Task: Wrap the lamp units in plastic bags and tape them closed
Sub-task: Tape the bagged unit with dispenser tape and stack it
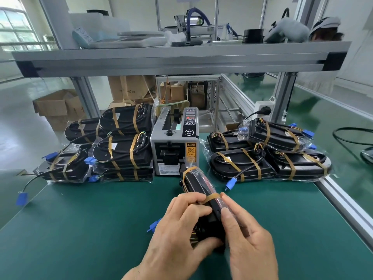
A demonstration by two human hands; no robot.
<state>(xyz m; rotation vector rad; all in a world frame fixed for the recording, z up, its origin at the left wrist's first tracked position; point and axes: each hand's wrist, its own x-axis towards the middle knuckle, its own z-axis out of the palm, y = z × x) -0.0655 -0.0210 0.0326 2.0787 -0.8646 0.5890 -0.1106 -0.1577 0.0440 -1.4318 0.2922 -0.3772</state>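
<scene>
Two hands are closed on one black, oblong lamp unit [198, 184] sheathed in a clear plastic bag. It is held just above the green bench mat [80, 229], directly in front of the person. The left hand [181, 225] is wrapped round the near end from the left, with fingers curled over the top and the thumb underneath. The right hand [250, 243] is clamped on the right flank, a fingertip laid at the end of a brown tape band [211, 197] crossing the unit midway. That hand is blurred, so the finer lie of its fingers cannot be told.

The long axis is directed away from the grip, toward the grey tape dispenser [174, 142]. The far end is banded as well and is tipped up just short of the machine's outlet. The right hand is nearer the tape end, so the pressing-down is judged to fall to it. Any further strip would be reached for straight ahead along that axis.

"CAUTION" can be read on the dispenser's orange label and "SEMI" on its round black badge. "40 CM" is printed on a brown cardboard box [129, 87] behind. Smaller print is illegible.

Bagged, double-banded units are piled in a left stack [121, 150] and a right stack [262, 160] beside the dispenser.
</scene>
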